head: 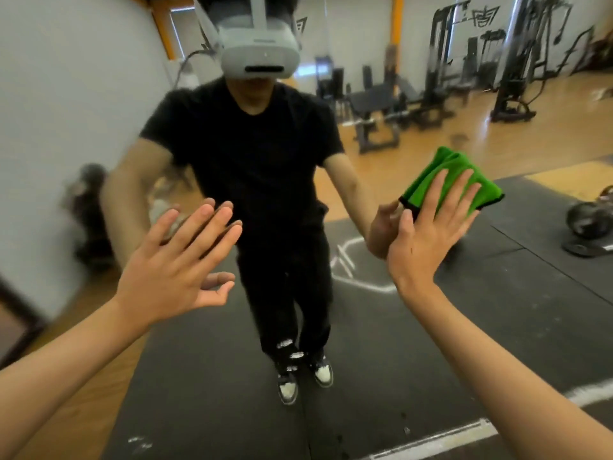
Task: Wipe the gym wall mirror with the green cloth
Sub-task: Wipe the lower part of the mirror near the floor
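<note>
The gym wall mirror [414, 327] fills nearly the whole view and reflects a person in black clothes with a headset. My right hand [428, 230] lies flat with straight fingers on the folded green cloth [454, 174], pressing it against the glass at the right. The cloth has a black hem and sticks out above my fingertips. My left hand [179, 263] is raised at the left with its fingers spread and straight, close to the glass; whether it touches the mirror I cannot tell. It holds nothing.
A dark frame edge [20, 313] runs along the mirror's lower left. Reflected in the glass are weight machines and benches [378, 107] on a wooden floor, black mats with white lines, and a dumbbell [587, 217] at the right.
</note>
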{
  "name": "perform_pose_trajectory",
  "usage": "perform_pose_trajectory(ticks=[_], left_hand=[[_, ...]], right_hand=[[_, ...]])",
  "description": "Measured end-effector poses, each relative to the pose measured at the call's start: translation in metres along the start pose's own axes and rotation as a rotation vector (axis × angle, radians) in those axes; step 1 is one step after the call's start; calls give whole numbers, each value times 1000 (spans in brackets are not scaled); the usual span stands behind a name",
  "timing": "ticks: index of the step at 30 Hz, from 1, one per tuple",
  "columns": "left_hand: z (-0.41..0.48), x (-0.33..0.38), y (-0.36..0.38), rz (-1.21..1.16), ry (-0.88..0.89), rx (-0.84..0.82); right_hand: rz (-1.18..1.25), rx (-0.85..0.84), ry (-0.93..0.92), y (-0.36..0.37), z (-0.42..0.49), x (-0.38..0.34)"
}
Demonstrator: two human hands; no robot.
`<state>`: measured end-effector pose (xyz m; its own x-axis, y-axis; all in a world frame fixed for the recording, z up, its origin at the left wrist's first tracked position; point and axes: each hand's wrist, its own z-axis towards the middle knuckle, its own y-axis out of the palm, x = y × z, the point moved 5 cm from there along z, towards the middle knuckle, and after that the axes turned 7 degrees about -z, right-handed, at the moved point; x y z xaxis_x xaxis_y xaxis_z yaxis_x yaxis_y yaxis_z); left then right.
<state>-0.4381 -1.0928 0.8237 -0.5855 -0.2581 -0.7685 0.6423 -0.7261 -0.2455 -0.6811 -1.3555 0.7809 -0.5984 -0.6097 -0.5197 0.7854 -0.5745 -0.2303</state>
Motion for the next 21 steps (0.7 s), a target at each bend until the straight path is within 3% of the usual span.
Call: perform_pose_trajectory(ticks=[2,3,6,9,11,13,15,18,20,21], left_hand=[[-1,0,0,1,-4,-14],[-1,-1,-1,-1,-5,-16],[1,-3,-3,-24,4,-17],[0,-5,-5,-49,15,-34],[1,-5,-4,-53,15,-28],[1,-7,-2,-47,14,-36],[0,-8,-1,-37,9,-47],[-1,-7,-2,-53,5,-40],[-1,-8,-2,-67,5,-42],[0,-8,-2,-71,4,-44]], right_hand=[[48,-10,228,-3,10,-46],[53,-15,193,-5,11,-75],[29,-72,-314,-8,-6,-158],[14,-133,-826,-12,-12,-182],[-64,-99,-948,-9,7,-150],[-84,-50,-702,-12,35,-104],[-24,-7,-272,-18,55,-77],[46,19,175,-19,60,-115],[14,23,142,-20,53,-159],[-11,14,-27,-18,43,-178]])
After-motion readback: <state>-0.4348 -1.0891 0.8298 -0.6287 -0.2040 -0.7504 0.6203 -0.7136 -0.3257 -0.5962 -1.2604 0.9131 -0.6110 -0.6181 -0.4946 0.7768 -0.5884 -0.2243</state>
